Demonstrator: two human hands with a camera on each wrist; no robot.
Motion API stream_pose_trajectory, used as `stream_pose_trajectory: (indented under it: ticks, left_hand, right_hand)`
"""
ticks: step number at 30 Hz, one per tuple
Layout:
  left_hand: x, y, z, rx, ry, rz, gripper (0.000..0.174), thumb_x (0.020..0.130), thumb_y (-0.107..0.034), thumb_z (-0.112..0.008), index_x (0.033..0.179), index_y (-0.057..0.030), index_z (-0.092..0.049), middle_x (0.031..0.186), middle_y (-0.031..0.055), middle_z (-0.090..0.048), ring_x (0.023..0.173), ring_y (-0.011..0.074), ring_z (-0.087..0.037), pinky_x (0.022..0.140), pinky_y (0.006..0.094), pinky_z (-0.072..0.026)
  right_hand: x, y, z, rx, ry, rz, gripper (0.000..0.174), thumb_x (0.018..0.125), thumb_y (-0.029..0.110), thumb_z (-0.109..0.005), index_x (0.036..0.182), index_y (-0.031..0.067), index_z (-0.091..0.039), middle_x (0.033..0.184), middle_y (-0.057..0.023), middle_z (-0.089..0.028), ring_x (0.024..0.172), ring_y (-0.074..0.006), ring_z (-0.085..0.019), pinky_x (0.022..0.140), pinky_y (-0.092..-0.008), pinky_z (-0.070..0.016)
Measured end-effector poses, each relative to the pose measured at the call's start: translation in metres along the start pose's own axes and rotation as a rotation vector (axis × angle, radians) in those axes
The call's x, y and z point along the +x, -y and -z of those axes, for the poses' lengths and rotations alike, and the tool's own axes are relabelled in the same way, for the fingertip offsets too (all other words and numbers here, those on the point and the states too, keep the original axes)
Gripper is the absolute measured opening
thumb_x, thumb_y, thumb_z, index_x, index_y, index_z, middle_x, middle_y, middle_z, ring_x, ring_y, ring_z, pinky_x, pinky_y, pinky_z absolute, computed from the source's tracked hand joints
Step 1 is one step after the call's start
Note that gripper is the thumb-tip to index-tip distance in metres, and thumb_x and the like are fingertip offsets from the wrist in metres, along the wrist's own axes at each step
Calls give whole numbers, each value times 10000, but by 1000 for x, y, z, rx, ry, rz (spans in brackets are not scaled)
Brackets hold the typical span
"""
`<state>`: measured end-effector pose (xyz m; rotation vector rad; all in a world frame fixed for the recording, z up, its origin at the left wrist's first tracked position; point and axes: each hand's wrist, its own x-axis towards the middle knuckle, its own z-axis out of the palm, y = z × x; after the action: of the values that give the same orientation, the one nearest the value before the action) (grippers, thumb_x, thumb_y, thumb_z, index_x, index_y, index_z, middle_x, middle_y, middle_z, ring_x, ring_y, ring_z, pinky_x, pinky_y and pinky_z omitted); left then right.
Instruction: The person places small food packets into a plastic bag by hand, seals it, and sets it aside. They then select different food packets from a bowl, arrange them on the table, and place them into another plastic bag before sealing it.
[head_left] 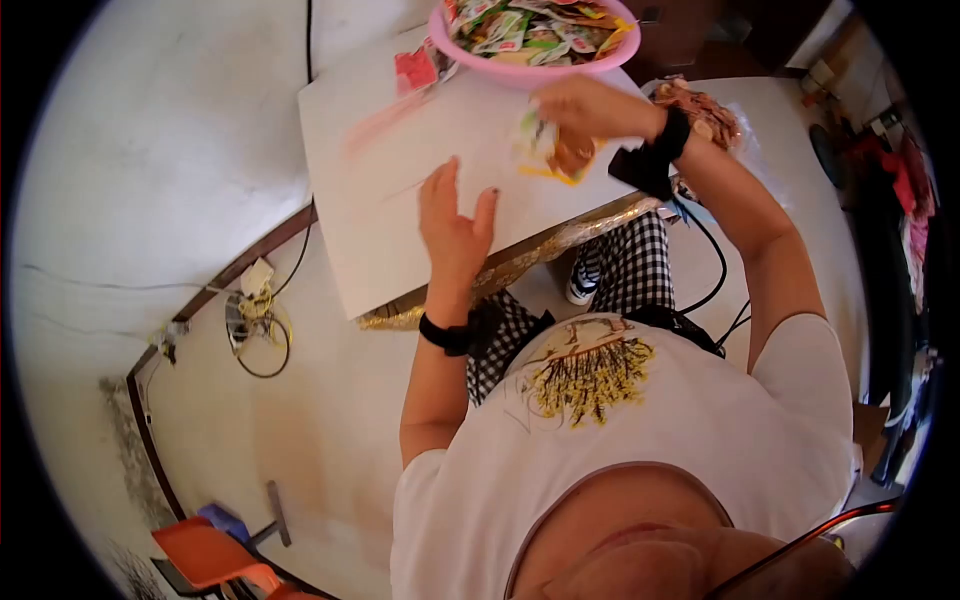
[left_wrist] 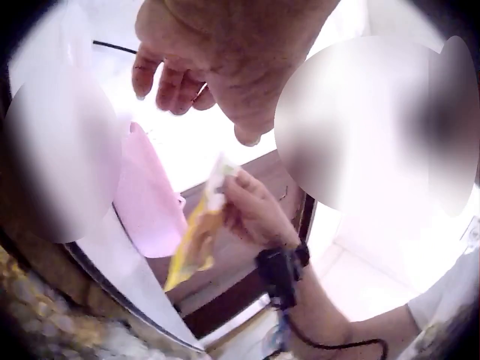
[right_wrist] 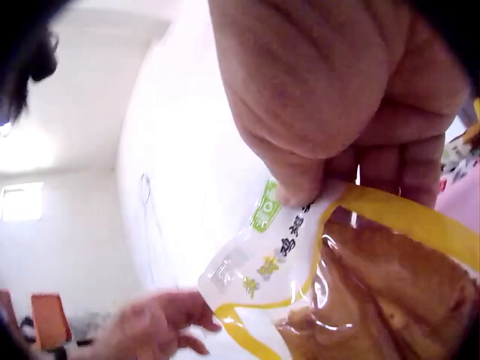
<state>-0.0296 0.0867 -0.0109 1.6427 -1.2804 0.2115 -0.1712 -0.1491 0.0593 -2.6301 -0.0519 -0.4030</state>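
Observation:
My right hand (head_left: 590, 108) pinches a snack packet (right_wrist: 352, 277) by its edge, above the white table (head_left: 380, 240). The packet is white and yellow, with a clear window that shows brown food inside; in the left wrist view the packet (left_wrist: 199, 232) hangs down from the fingers. Over the table's near left part, my left hand (head_left: 455, 225) is held with its fingers extended and nothing in it. A pink basin (head_left: 530, 74) heaped with similar packets stands at the table's far end. Beside it lies a red and clear packet (head_left: 417, 70).
A clear bag of brown packets (head_left: 700, 110) is on the floor right of the table. Gold patterned cloth (head_left: 560, 240) edges the table's near side. Cables (head_left: 262, 330) lie on the floor at left, and an orange chair (head_left: 205, 552) stands at lower left.

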Motion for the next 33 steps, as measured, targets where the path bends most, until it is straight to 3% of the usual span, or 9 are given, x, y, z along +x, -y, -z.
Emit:
stream_pose_trajectory:
  ticks: [1, 2, 5, 9, 15, 19, 23, 29, 33]
  left_hand:
    - [1, -12, 2, -165, 93, 138, 507, 787, -163, -724, 1215, 38, -540, 1044, 169, -612, 880, 241, -575, 753, 334, -480]
    - [1, -17, 3, -334, 183, 271, 493, 791, -155, -721, 1209, 39, -548, 997, 149, -635, 825, 199, -588, 716, 304, -487]
    - [-2, -18, 2, -558, 434, 540, 423, 834, -141, -700, 1196, 33, -565, 847, 28, -637, 693, 56, -542, 586, 190, -421]
    - [-10, 10, -3, -546, 519, 780, 199, 893, -145, -621, 1037, -8, -616, 781, -9, -623, 601, 63, -524, 510, 219, -419]
    - [-7, 34, -11, -1061, -5, 970, 160, 925, -125, -549, 1064, -47, -560, 868, 72, -641, 569, 144, -550, 480, 256, -458]
    - [-14, 37, -17, -1190, -86, 1168, 239, 934, -109, -518, 1158, -25, -508, 1038, 126, -632, 822, 224, -641, 657, 297, -546]
    - [-35, 37, -13, -1309, -24, 1202, 262, 938, -133, -533, 1169, -15, -505, 1073, 134, -628, 890, 229, -644, 717, 315, -552]
    - [-45, 13, 12, -1281, 14, 1184, 224, 936, -154, -565, 1127, -39, -563, 946, 85, -661, 762, 171, -639, 643, 297, -544]
    - [-54, 15, 26, -1131, -26, 1052, 190, 948, -152, -549, 1105, -51, -584, 892, 68, -660, 713, 148, -626, 600, 280, -532]
  right_hand:
    - [3, 45, -4, 170, 182, -297, 145, 958, 137, -496, 875, 52, -578, 584, -92, -534, 543, -180, -562, 549, -309, -457]
    - [4, 51, -20, 92, 167, -192, 142, 922, 157, -522, 823, 60, -552, 502, -101, -503, 484, -263, -544, 519, -343, -447]
    - [9, 60, -53, -218, 234, 61, 113, 849, 200, -584, 866, 88, -585, 690, -122, -602, 668, -311, -604, 603, -414, -473]
    - [18, 64, -62, -59, 57, -111, 154, 833, 183, -628, 950, 86, -600, 899, -103, -632, 841, -310, -605, 722, -403, -488]
    - [-6, 46, -37, -124, -263, -79, 206, 839, 185, -642, 1002, 63, -612, 999, -99, -619, 941, -293, -590, 814, -385, -482]
    - [-32, -12, -3, -299, -427, -130, 196, 829, 127, -625, 1016, 70, -628, 971, -104, -620, 926, -305, -594, 810, -389, -486]
    - [-43, -65, 45, -593, -670, -273, 190, 817, 84, -600, 1004, 85, -634, 1045, -103, -594, 1000, -314, -566, 841, -406, -479]
    - [-51, -112, 72, -747, -413, -401, 174, 804, 128, -598, 968, 132, -655, 1044, -75, -605, 1024, -264, -550, 833, -397, -487]
    - [-47, -107, 97, -605, -537, -302, 122, 836, 165, -602, 940, 114, -639, 911, -87, -639, 899, -273, -601, 775, -387, -499]
